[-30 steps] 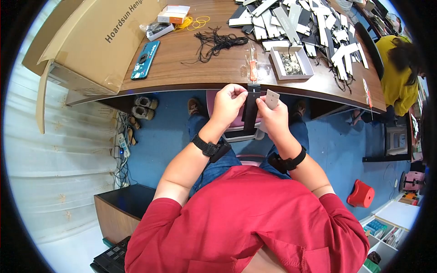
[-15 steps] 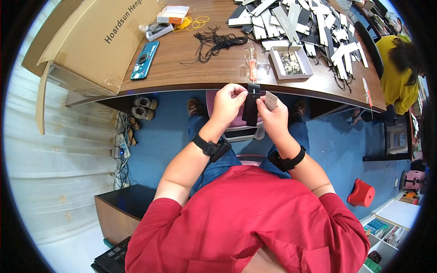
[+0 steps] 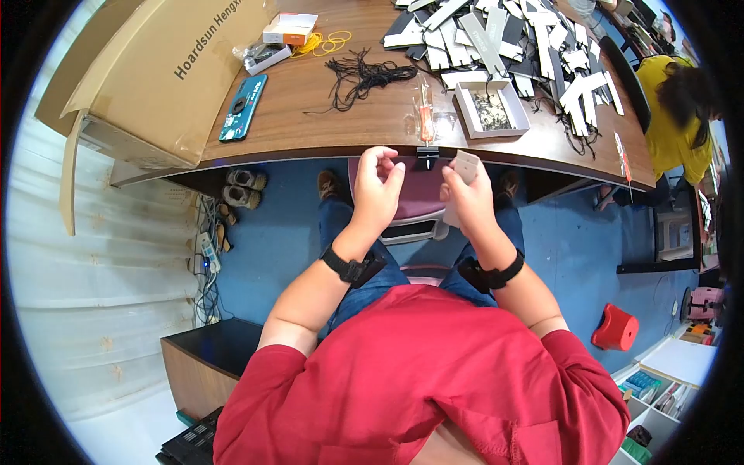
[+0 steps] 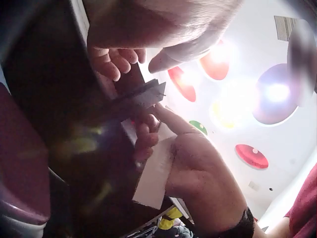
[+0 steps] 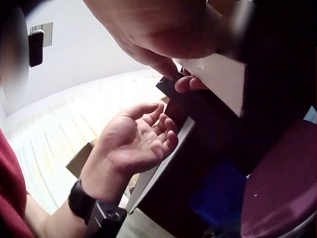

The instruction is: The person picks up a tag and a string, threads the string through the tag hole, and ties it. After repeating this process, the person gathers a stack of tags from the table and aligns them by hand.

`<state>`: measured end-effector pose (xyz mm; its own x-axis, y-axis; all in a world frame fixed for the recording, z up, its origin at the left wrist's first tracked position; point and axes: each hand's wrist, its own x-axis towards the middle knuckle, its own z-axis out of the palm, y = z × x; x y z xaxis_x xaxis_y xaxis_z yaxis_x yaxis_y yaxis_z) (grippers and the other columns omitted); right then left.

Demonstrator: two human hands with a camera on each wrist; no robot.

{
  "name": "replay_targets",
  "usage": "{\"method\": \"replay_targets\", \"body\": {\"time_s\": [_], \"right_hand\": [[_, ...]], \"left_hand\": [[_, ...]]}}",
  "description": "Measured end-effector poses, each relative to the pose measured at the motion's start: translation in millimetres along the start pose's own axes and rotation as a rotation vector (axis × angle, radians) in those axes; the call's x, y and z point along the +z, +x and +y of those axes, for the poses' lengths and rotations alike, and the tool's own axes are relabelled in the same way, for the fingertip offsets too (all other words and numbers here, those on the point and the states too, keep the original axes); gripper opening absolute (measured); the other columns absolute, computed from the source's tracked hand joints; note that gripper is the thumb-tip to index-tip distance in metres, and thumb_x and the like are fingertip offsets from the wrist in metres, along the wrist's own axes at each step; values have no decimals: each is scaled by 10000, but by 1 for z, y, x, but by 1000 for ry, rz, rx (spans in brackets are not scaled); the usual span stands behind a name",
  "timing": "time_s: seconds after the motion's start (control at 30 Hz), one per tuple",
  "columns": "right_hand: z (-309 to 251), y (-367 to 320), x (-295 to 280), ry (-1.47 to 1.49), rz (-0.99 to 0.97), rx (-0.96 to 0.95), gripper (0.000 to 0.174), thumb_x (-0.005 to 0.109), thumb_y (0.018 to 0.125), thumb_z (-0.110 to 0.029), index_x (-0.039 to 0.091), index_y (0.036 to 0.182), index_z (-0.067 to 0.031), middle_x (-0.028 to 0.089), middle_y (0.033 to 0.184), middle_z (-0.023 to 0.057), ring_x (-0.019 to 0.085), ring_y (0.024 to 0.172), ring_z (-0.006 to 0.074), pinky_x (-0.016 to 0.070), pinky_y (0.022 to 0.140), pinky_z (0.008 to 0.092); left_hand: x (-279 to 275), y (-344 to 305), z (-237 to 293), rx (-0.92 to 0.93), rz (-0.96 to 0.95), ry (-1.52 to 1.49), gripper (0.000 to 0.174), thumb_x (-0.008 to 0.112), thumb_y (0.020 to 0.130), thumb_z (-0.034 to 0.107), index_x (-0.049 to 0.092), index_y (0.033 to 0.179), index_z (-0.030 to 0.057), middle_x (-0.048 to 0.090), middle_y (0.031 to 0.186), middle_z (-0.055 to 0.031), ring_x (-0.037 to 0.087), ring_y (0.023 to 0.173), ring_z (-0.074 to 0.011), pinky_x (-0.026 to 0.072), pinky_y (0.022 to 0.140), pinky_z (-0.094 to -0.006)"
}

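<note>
Nothing is in my left hand [image 3: 377, 188], its fingers loosely bent, just left of a black piece [image 3: 427, 153] at the table's front edge. On the other side, my right hand [image 3: 470, 195] grips a pale grey-white card [image 3: 467, 161]. In the left wrist view, the black piece [image 4: 146, 96] lies between both hands, and the card [image 4: 154, 178] hangs below the right fingers. The right wrist view has the right thumb close to the black piece [image 5: 168, 85]; whether they touch I cannot tell. An orange-handled tool [image 3: 426, 124] lies behind the piece.
Black and white strips [image 3: 496, 39] are heaped at the back right, behind an open white box [image 3: 505, 108] of small parts. Black cords [image 3: 368, 77], a teal phone [image 3: 242, 107] and a large carton [image 3: 167, 85] are farther left. Another person in yellow [image 3: 663, 101] is at the right.
My left hand has let go of the black strip and moved slightly left. The strip's long part no longer shows hanging below the table edge in the head view. The right hand still holds the card.
</note>
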<state>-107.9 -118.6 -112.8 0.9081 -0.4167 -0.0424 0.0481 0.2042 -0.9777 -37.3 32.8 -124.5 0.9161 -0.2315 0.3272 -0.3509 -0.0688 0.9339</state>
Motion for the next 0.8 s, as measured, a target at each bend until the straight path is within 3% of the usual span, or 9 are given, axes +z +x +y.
{"method": "replay_targets", "body": {"time_s": [0.1, 0.2, 0.33, 0.37, 0.47, 0.5, 0.6, 0.7, 0.8], "right_hand": [[-13, -19, -3, 468, -303, 56, 232, 554, 900, -126, 460, 1092, -37, 574, 933, 89, 567, 614, 155, 481, 557, 285], [-35, -27, 6, 430, -355, 179, 226, 550, 917, -134, 463, 1106, -48, 578, 922, 74, 575, 660, 151, 493, 572, 291], [-24, -22, 8, 142, -228, -83, 273, 602, 908, -136, 555, 1149, -18, 621, 1026, 80, 612, 827, 141, 499, 741, 246], [-30, -22, 9, 147, -213, -37, 254, 628, 897, -151, 624, 1104, -4, 599, 1148, 97, 593, 949, 147, 455, 862, 263], [-24, -16, 8, -122, -223, -241, 227, 621, 904, -165, 657, 1050, 5, 576, 1195, 89, 533, 1057, 153, 410, 932, 303], [-26, -18, 10, -85, -218, -194, 223, 596, 919, -179, 675, 1003, 12, 573, 1184, 82, 476, 1136, 156, 368, 974, 326], [-29, -18, 5, -29, -256, -160, 256, 559, 944, -202, 665, 1033, 12, 564, 1145, 64, 495, 1094, 151, 385, 942, 309], [-29, -19, -2, 46, -67, -27, 274, 518, 974, -248, 649, 1081, -33, 596, 904, -5, 543, 843, 74, 429, 768, 225], [-20, -19, -5, 60, -18, 26, 215, 550, 955, -196, 637, 1067, -34, 627, 876, -15, 548, 796, 48, 440, 722, 215]], "left_hand": [[-4, -9, 18, -78, -313, -149, 215, 576, 933, 143, 535, 1113, 33, 556, 963, -23, 510, 810, -66, 451, 717, -227], [-5, -15, 47, -309, -597, -484, 390, 555, 956, 209, 452, 1281, 19, 568, 1067, -51, 552, 851, -92, 481, 752, -247], [-5, -17, 61, -600, -538, -667, 489, 517, 974, 244, 349, 1388, 46, 553, 1181, -71, 607, 904, -129, 513, 786, -283], [-6, -17, 66, -620, -527, -677, 453, 517, 974, 228, 384, 1360, 34, 567, 1175, -63, 613, 945, -135, 521, 802, -296], [-8, -18, 52, -524, -636, -580, 349, 511, 977, 208, 491, 1260, 4, 615, 1077, -57, 618, 941, -132, 516, 806, -286], [-10, -19, 50, -498, -618, -512, 313, 509, 977, 200, 521, 1216, -2, 629, 1039, -58, 623, 929, -133, 517, 802, -284], [-17, -18, 52, -385, -526, -367, 250, 508, 975, 181, 589, 1108, -15, 664, 947, -67, 639, 886, -136, 517, 786, -275], [-25, -18, 42, -233, -371, -318, 243, 488, 978, 163, 593, 1090, -26, 685, 925, -116, 659, 831, -159, 532, 749, -287], [-35, -8, 30, -299, -207, -429, 268, 418, 984, 126, 569, 1115, -52, 678, 917, -151, 676, 783, -199, 556, 697, -314]]}}
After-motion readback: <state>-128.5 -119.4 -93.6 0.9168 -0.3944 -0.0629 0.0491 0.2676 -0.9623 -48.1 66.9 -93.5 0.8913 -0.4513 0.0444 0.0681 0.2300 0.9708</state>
